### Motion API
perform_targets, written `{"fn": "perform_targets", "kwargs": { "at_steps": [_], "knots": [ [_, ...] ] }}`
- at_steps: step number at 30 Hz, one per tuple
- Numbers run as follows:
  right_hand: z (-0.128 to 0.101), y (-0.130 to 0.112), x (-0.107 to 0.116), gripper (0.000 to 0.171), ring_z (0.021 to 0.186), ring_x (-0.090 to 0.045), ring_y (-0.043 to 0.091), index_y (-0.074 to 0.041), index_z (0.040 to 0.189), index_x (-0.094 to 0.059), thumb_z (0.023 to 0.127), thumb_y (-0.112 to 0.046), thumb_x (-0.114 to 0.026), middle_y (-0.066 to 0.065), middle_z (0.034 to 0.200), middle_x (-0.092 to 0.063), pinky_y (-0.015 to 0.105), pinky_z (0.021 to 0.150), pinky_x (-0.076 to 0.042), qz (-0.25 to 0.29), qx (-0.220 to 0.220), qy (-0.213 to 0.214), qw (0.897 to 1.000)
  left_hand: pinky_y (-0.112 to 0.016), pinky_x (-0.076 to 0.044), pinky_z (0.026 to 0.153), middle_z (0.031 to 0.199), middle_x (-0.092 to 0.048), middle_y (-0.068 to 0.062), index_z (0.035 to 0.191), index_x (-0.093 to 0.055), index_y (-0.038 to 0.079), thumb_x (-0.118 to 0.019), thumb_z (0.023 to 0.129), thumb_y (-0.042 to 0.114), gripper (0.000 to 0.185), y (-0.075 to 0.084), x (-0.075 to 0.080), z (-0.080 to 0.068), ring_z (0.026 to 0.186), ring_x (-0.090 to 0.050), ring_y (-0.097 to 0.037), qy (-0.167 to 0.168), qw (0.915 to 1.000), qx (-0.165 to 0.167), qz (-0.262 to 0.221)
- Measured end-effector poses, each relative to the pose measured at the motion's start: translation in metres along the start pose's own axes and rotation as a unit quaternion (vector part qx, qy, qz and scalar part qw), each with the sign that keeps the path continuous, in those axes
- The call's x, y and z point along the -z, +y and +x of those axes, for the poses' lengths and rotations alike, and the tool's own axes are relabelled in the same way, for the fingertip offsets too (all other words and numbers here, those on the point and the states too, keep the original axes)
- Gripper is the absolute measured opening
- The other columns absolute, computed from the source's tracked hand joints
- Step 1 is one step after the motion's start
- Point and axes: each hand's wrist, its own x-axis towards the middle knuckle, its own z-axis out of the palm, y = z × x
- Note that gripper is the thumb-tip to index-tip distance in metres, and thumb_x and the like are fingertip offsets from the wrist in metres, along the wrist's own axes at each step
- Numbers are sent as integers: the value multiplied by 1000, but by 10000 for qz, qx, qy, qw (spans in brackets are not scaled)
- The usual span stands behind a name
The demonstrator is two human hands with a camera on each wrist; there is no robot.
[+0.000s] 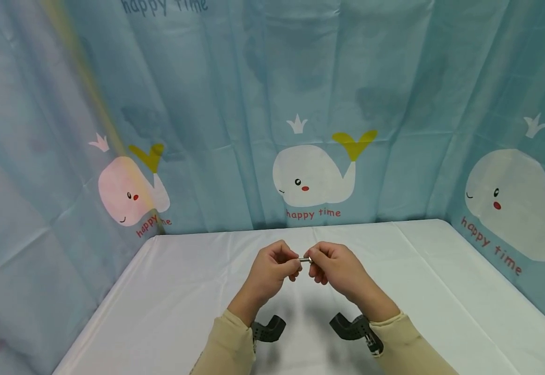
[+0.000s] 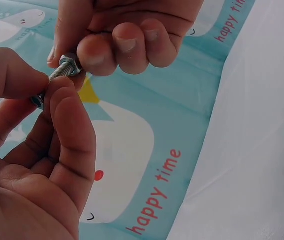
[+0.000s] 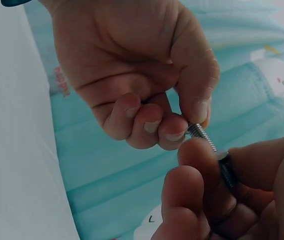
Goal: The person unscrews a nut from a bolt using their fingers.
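Left hand (image 2: 26,150) pinching bolt (image 2: 56,75) by its head end; right hand (image 3: 136,85) gripping nut (image 2: 69,63) on its thread, above mid-table (image 1: 160,312), edges well apart.

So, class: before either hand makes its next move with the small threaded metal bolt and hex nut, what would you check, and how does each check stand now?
1. Left hand pinches the small silver threaded bolt near its head: ok.
2. Right hand pinches the silver hex nut: ok.
3. Nut sits on the bolt's threaded end: ok.
4. Nut square to the threads: cannot tell.
5. Both hands held above the white-covered table: ok.
6. Threads between the hands show bare: ok.
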Motion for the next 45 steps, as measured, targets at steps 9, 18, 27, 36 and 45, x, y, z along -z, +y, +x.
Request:
{"fn": "perform_targets", "kwargs": {
  "at_steps": [9, 18, 27, 36, 45],
  "knots": [
    [0, -1, -1, 33, 69, -62, 30, -8, 116, -65, 87, 2, -53, 10, 108, -62, 38, 62, -52, 54, -32, 57, 10000, -35, -55, 66, 81, -67, -13, 87, -64, 11, -64, 91, 3, 9, 0, 0, 0, 67, -61, -24, 7, 10000, 67, -11],
    [0, -1, 3, 25, 62, -59, 25, -4, 100, -69, 103, -26, -56, 14, 76, -65, 31, 56, -50, 36, 4, -172, 9998, -35, -55, 65, 78, -65, -12, 85, -63, 11, -65, 90, 2, 10, 1, 0, 1, 66, -60, -24, -18, 10000, -35, 28],
    [-1, -3, 2, 32, 70, -63, 31, -10, 124, -61, 92, -7, -62, 12, 109, -62, 37, 60, -52, 111, 98, -208, 9997, -35, -55, 65, 81, -66, -12, 88, -64, 7, -65, 91, 3, 6, 0, 1, 1, 67, -61, -24, -23, 10000, -27, -10],
    [-2, -4, 1, 25, 63, -59, 25, -3, 103, -67, 105, -23, -52, 14, 75, -64, 31, 56, -50, 57, 0, -204, 9998, -34, -55, 64, 77, -64, -13, 84, -64, 12, -64, 90, 0, 13, 0, 0, 0, 65, -60, -24, 11, 9999, -59, -91],
    [-3, -6, -1, 32, 69, -63, 29, -9, 123, -61, 91, -5, -60, 12, 109, -63, 35, 58, -52, 130, -22, -151, 9998, -32, -54, 64, 78, -65, -11, 88, -62, 1, -60, 90, -7, 8, 9, -1, -3, 66, -59, -23, -1, 9999, -5, -101]
  ]
}}
